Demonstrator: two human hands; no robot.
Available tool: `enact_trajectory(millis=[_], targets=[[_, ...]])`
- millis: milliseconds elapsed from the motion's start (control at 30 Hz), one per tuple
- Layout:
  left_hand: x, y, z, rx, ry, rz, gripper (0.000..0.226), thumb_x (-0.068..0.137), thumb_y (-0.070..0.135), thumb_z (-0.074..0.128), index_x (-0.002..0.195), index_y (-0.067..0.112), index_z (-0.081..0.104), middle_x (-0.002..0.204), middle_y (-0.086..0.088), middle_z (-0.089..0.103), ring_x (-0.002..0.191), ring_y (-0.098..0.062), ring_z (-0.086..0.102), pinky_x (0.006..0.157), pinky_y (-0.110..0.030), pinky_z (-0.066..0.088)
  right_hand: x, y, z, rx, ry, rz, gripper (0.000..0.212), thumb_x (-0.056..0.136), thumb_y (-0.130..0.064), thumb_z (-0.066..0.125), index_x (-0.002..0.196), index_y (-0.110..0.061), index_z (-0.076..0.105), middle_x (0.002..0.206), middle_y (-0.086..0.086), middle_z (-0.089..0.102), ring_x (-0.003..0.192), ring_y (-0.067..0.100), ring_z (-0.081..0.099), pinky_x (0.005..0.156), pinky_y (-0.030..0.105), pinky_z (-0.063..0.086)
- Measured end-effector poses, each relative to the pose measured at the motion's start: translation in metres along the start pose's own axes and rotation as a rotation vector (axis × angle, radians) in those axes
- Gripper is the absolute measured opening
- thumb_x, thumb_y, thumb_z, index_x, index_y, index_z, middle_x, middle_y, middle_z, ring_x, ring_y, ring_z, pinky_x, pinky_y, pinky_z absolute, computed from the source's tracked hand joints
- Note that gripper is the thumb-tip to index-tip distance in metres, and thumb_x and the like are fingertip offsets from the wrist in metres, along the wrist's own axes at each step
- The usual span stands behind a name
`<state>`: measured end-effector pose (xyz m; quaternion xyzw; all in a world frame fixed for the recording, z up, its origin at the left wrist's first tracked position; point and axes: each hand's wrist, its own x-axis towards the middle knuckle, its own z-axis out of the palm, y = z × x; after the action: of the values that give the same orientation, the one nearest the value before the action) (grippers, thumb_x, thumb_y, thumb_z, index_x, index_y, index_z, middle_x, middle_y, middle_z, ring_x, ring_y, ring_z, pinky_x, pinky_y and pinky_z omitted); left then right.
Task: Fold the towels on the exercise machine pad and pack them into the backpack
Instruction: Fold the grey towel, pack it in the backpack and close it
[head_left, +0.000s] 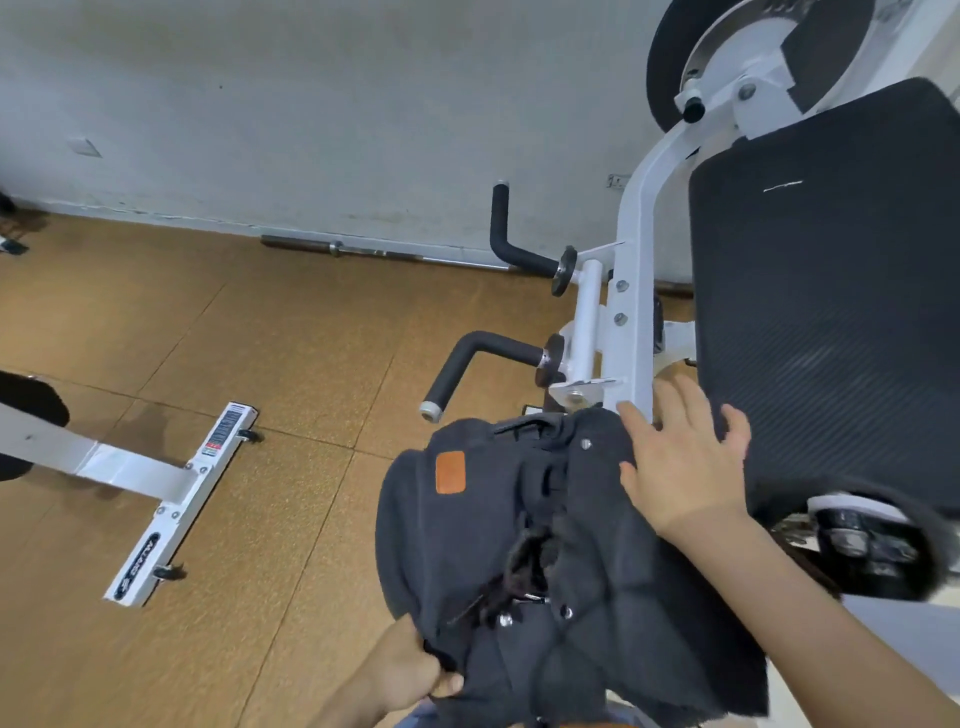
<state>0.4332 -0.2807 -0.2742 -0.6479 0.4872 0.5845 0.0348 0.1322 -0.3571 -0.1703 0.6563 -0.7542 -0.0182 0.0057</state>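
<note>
A dark grey backpack (467, 530) with an orange patch lies low in the middle of the head view, its flap closed with snaps. My left hand (410, 670) grips its near lower edge. My right hand (685, 457) rests flat, fingers spread, across the backpack's top right corner and the edge of the black ribbed exercise machine pad (831, 291). No towel shows on the pad or outside the backpack. A dark frayed bit of fabric (524, 561) peeks from the flap's gap.
The white machine frame (636, 270) with two black foam handles (467, 358) stands just beyond the backpack. A white floor bar (176, 499) lies at left on the brown floor. A barbell (363, 249) rests along the wall. A black weight plate (670, 62) is top right.
</note>
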Motion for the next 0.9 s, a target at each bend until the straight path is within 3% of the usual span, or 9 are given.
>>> enact_trajectory(millis=[67, 133, 233, 333, 400, 533, 633, 733, 900], targets=[[0.024, -0.026, 0.008, -0.145, 0.091, -0.122, 0.018, 0.052, 0.007, 0.061, 0.068, 0.013, 0.068, 0.052, 0.008, 0.059, 0.053, -0.008, 0.055, 0.052, -0.029, 0.047, -0.001, 0.001, 0.006, 0.032, -0.135, 0.152, 0.077, 0.08, -0.051, 0.066, 0.144, -0.036, 0.024, 0.153, 0.01, 0.017, 0.142, 0.037, 0.012, 0.103, 0.058, 0.026], [0.051, -0.047, 0.008, -0.236, 0.115, -0.179, 0.014, 0.05, 0.008, 0.058, 0.064, 0.008, 0.064, 0.051, 0.0, 0.059, 0.054, -0.016, 0.056, 0.049, -0.034, 0.046, -0.001, -0.001, 0.013, 0.178, -0.297, 0.294, 0.085, 0.083, -0.053, 0.063, 0.147, -0.036, 0.01, 0.153, 0.015, 0.013, 0.131, 0.043, 0.034, 0.097, 0.053, 0.041], [0.086, -0.058, 0.009, -0.156, 0.081, -0.116, 0.013, 0.07, 0.001, 0.062, 0.068, 0.013, 0.062, 0.066, -0.002, 0.066, 0.079, -0.024, 0.063, 0.06, -0.032, 0.047, -0.001, -0.012, 0.02, 0.29, -0.274, 0.355, 0.073, 0.085, -0.038, 0.066, 0.143, -0.025, 0.025, 0.13, 0.019, 0.048, 0.102, 0.039, 0.058, 0.082, 0.045, 0.05], [0.108, -0.055, 0.016, -0.026, 0.127, -0.085, 0.007, 0.086, 0.006, 0.056, 0.089, 0.011, 0.06, 0.096, -0.014, 0.07, 0.097, -0.031, 0.065, 0.072, -0.031, 0.047, 0.002, -0.016, 0.014, 0.444, -0.132, 0.376, 0.056, 0.082, -0.016, 0.069, 0.132, -0.021, 0.044, 0.114, 0.009, 0.062, 0.103, 0.03, 0.059, 0.084, 0.041, 0.049], [0.114, -0.04, 0.016, -0.07, 0.141, -0.079, 0.027, 0.082, 0.005, 0.054, 0.107, 0.014, 0.056, 0.107, -0.013, 0.068, 0.103, -0.033, 0.063, 0.081, -0.033, 0.049, 0.0, -0.018, 0.009, 0.561, -0.074, 0.416, 0.05, 0.081, -0.013, 0.07, 0.126, -0.023, 0.051, 0.115, 0.005, 0.063, 0.108, 0.027, 0.058, 0.092, 0.041, 0.049], [0.083, 0.051, 0.017, -0.35, -0.182, 0.345, 0.061, 0.083, 0.017, 0.071, 0.134, 0.038, 0.046, 0.127, 0.016, 0.059, 0.118, -0.008, 0.056, 0.099, -0.032, 0.049, 0.009, -0.03, 0.003, 0.658, 0.02, 0.413, 0.041, 0.083, -0.014, 0.071, 0.121, -0.022, 0.056, 0.115, 0.001, 0.064, 0.108, 0.022, 0.056, 0.096, 0.032, 0.044], [0.053, 0.121, 0.029, -0.395, -0.354, 0.52, 0.081, 0.079, 0.052, 0.072, 0.147, 0.046, 0.027, 0.143, 0.022, 0.041, 0.13, -0.002, 0.043, 0.107, -0.033, 0.042, 0.029, -0.031, -0.007, 0.673, 0.09, 0.393, 0.04, 0.084, -0.014, 0.071, 0.121, -0.019, 0.058, 0.115, 0.002, 0.064, 0.11, 0.022, 0.056, 0.097, 0.03, 0.042], [0.052, 0.15, 0.04, -0.199, -0.181, 0.608, 0.104, 0.069, 0.069, 0.068, 0.152, 0.042, 0.011, 0.154, 0.015, 0.029, 0.138, -0.007, 0.035, 0.112, -0.038, 0.038, 0.047, -0.024, -0.004, 0.7, 0.106, 0.429, 0.045, 0.084, -0.018, 0.072, 0.126, -0.02, 0.056, 0.119, 0.003, 0.063, 0.112, 0.023, 0.056, 0.1, 0.037, 0.044], [0.083, 0.151, 0.051, 0.17, 0.032, 0.551, 0.073, 0.089, 0.037, 0.05, 0.153, 0.024, 0.018, 0.142, 0.007, 0.05, 0.125, -0.015, 0.051, 0.101, -0.036, 0.046, 0.051, 0.003, 0.032, 0.619, -0.211, 0.348, 0.066, 0.091, -0.041, 0.06, 0.147, -0.024, 0.029, 0.135, 0.01, 0.045, 0.118, 0.028, 0.05, 0.096, 0.039, 0.043]])
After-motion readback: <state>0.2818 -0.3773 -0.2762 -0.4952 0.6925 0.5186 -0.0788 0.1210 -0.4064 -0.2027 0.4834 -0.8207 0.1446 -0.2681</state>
